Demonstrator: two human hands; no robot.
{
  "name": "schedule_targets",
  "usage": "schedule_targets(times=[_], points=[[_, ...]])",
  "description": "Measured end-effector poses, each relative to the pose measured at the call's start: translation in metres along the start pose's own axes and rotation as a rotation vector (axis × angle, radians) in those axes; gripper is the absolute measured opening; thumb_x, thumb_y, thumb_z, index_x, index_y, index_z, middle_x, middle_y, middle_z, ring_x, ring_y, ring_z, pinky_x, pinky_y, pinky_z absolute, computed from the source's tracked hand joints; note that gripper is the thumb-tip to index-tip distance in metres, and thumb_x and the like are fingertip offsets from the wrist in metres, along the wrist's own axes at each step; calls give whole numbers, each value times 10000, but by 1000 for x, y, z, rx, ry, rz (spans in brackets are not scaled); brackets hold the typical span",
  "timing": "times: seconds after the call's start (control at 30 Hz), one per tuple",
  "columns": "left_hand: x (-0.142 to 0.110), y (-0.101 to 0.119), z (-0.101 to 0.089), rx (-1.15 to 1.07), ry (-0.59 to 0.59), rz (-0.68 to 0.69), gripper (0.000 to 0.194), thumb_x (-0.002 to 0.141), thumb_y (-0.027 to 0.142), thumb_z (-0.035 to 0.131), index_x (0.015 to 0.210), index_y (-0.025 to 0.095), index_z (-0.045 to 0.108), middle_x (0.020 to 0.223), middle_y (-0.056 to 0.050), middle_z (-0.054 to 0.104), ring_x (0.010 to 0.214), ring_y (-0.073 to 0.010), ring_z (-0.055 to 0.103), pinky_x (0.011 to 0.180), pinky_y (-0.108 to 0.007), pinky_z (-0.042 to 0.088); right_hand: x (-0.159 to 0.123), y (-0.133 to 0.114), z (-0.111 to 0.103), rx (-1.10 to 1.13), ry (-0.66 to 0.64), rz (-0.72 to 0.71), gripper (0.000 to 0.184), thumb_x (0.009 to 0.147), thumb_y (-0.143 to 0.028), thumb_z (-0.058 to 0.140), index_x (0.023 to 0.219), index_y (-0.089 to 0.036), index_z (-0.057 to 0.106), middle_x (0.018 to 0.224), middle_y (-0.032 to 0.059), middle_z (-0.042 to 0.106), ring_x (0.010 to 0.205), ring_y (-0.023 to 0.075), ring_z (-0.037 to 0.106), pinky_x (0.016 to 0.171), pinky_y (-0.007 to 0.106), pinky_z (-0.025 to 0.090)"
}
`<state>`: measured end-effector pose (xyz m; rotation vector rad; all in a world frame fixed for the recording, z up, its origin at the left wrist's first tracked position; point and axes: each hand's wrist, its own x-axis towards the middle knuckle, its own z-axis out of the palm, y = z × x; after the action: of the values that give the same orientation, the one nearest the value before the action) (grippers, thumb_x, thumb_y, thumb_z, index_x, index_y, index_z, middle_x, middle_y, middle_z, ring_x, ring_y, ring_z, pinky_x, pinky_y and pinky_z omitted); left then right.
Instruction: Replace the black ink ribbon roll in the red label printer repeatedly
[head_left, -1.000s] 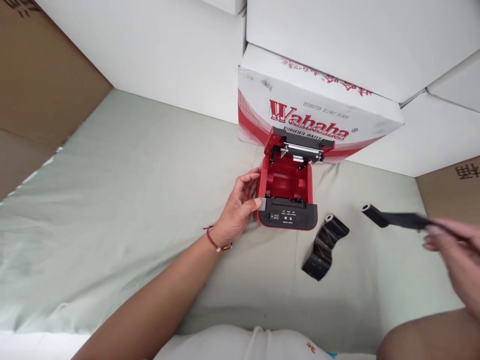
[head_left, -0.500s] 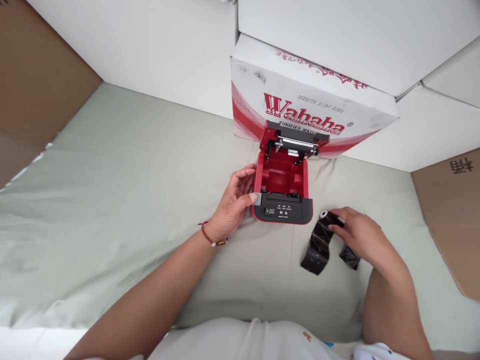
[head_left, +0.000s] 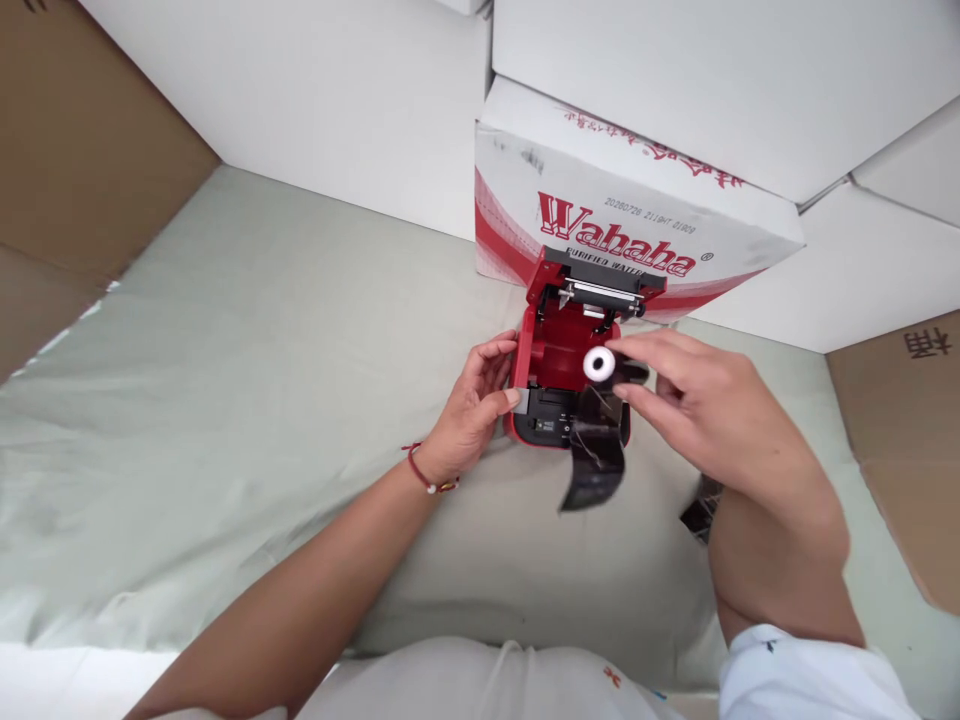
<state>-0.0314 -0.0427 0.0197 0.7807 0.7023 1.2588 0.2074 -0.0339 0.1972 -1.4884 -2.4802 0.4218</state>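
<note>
Right now, the red printer (head_left: 556, 345) sits near the back edge of the green cloth (head_left: 300, 400), its lid (head_left: 600, 268) raised before the Wahaha box (head_left: 615, 225). The left hand (head_left: 466, 420) grips its left side, thumb pressed on the grey tab (head_left: 522, 402), the other fingers bent along the wall. The right hand (head_left: 712, 405) pinches 1 black roll (head_left: 631, 371) between thumb and fingers over the printer's front right corner; its strip (head_left: 598, 455) hangs toward the cloth's near edge. Whether the roll touches the printer is hard to tell. Another black piece (head_left: 700, 508) lies toward the cloth's right edge, partly hidden by the right arm (head_left: 780, 580).
</note>
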Motion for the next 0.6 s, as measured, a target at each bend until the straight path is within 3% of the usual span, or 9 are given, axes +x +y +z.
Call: schedule_targets(times=[0.1,0.2,0.33,0.6], points=[[0,-1,0,-1,-8,4,617,803,501,977,1314,318,684,1788,-44,461,1716,-343,378,1455,-565,303,28,-13,17,-215,-88,83,371,1043,-196,598,1377,-217,758,1321,109,814,1042,306,791,781,397,556],[0,-2,-1,2,-16,11,613,815,498,973,1321,322,676,1792,-44,454,1720,-331,371,1456,-554,302,46,-25,28,-394,-210,166,315,1042,-176,583,1292,-179,774,1183,147,814,937,329,783,680,396,454],[0,-1,-2,9,-30,8,626,819,512,971,1330,325,662,1792,-46,446,1724,-325,367,1461,-554,291,59,-29,37,-486,-242,209,269,1045,-179,569,1224,-161,769,1033,171,803,838,335,753,628,394,355],[0,0,-1,15,-44,12,620,840,508,949,1342,320,639,1796,-51,432,1722,-322,371,1464,-554,285,64,-12,48,-273,-163,154,346,1070,-179,584,1372,-170,754,1195,163,839,1063,359,790,810,419,537]])
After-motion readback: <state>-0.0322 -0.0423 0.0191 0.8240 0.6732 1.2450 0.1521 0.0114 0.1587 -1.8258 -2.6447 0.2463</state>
